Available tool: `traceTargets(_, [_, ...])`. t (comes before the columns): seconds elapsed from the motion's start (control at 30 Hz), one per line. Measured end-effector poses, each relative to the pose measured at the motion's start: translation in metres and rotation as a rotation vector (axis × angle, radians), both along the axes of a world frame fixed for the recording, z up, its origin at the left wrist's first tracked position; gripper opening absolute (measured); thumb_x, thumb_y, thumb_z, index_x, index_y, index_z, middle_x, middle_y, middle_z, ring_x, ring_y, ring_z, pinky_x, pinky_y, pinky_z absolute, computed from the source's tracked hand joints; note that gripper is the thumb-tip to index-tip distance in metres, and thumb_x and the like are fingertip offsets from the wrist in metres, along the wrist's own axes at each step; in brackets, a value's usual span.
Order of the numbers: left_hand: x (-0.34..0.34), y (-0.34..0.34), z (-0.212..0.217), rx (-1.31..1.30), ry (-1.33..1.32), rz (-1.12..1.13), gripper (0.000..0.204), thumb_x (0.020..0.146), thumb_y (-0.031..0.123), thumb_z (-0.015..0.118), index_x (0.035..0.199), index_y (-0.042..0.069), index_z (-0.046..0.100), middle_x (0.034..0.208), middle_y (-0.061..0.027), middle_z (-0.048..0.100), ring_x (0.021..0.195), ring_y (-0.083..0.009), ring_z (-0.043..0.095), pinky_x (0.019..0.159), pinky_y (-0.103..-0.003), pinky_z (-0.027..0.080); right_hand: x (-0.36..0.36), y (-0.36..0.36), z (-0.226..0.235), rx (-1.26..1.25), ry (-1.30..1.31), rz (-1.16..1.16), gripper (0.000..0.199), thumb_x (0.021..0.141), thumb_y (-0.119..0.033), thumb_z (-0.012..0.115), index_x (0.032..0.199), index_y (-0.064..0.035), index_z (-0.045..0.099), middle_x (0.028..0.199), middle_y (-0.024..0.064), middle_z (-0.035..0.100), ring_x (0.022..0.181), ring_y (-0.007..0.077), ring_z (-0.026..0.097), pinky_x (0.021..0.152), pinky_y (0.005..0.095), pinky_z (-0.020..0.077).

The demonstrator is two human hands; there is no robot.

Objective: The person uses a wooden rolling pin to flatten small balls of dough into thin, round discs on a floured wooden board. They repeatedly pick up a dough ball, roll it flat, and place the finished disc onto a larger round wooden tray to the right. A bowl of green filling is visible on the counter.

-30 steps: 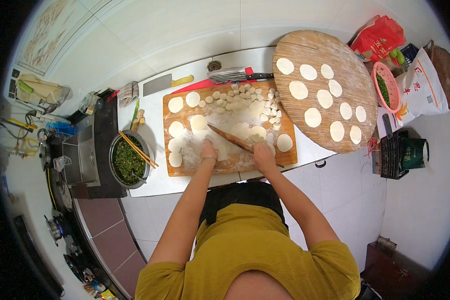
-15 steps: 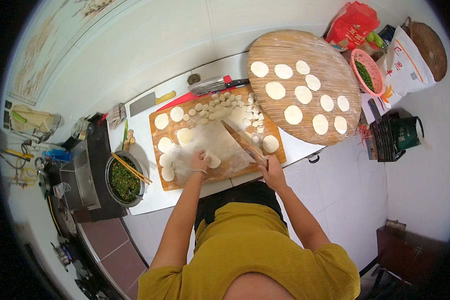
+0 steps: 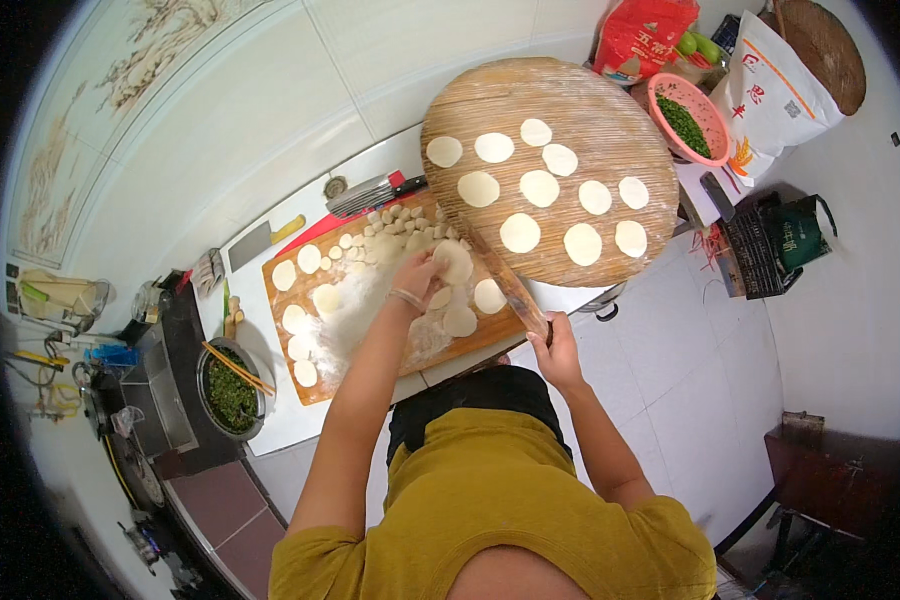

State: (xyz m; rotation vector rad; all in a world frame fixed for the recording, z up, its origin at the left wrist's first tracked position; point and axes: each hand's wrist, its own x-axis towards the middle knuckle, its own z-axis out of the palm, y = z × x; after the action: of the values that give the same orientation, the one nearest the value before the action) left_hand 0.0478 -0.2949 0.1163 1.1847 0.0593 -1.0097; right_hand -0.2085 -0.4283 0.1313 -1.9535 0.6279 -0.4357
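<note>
My left hand [image 3: 420,277] is closed on the edge of a round flat dough wrapper [image 3: 455,261], held above the right part of the floured wooden board [image 3: 420,372]. In my right hand [image 3: 558,352] is the near end of a wooden rolling pin [image 3: 510,289], which slants up and left across the board's right edge. Small dough pieces [image 3: 400,217] cluster at the back of the board. Several flat dough rounds [image 3: 295,318] lie along its left side, and others [image 3: 460,321] lie near the rolling pin.
A large round slatted tray [image 3: 590,95] bearing several dough rounds overlaps the board's right side. At left stands a bowl of chopped green filling [image 3: 233,400] with chopsticks [image 3: 238,367]. Behind the board lie a cleaver [image 3: 252,245] and a slotted metal blade [image 3: 363,196]. A pink basket [image 3: 715,135] holds greens.
My left hand has moved right and away from me, lifting a dough wrapper off the board. My right hand has shifted the rolling pin toward the board's right edge. The view has turned somewhat.
</note>
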Motion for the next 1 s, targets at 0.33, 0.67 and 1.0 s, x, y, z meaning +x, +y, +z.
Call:
traceTargets(0.33, [0.03, -0.141, 0.0, -0.044, -0.034, 0.013, 0.027, 0.087, 0.003, 0.055, 0.114, 0.004, 0.056, 0.099, -0.0054, 0.065, 0.08, -0.0151, 0.064, 0.068, -0.03, 0.055, -0.03, -0.042, 0.002, 0.036, 0.029, -0.062, 0.034, 0.082, -0.008, 0.064, 0.109, 0.0022, 0.046, 0.099, 0.0217, 0.051, 0.09, 0.0382, 0.054, 0.081, 0.0388, 0.0446])
traceTargets(0.67, [0.051, -0.161, -0.011, 0.385, -0.864, -0.169, 0.017, 0.082, 0.002, 0.06, 0.098, 0.0, 0.062, 0.09, -0.0079, 0.067, 0.08, -0.0167, 0.063, 0.073, -0.03, 0.051, -0.029, -0.059, 0.001, 0.0, 0.033, -0.013, 0.034, 0.084, -0.011, 0.063, 0.109, 0.0023, 0.045, 0.098, 0.022, 0.05, 0.089, 0.0384, 0.053, 0.08, 0.0389, 0.0441])
traceTargets(1.0, [0.041, -0.142, 0.008, 0.574, -1.142, -0.16, 0.022, 0.076, 0.007, 0.067, 0.097, 0.003, 0.063, 0.09, -0.0124, 0.068, 0.083, -0.0233, 0.066, 0.075, -0.035, 0.052, -0.022, -0.067, -0.006, 0.035, -0.027, -0.015, 0.035, 0.083, -0.01, 0.063, 0.11, 0.0031, 0.045, 0.1, 0.0221, 0.05, 0.09, 0.038, 0.054, 0.082, 0.0389, 0.0443])
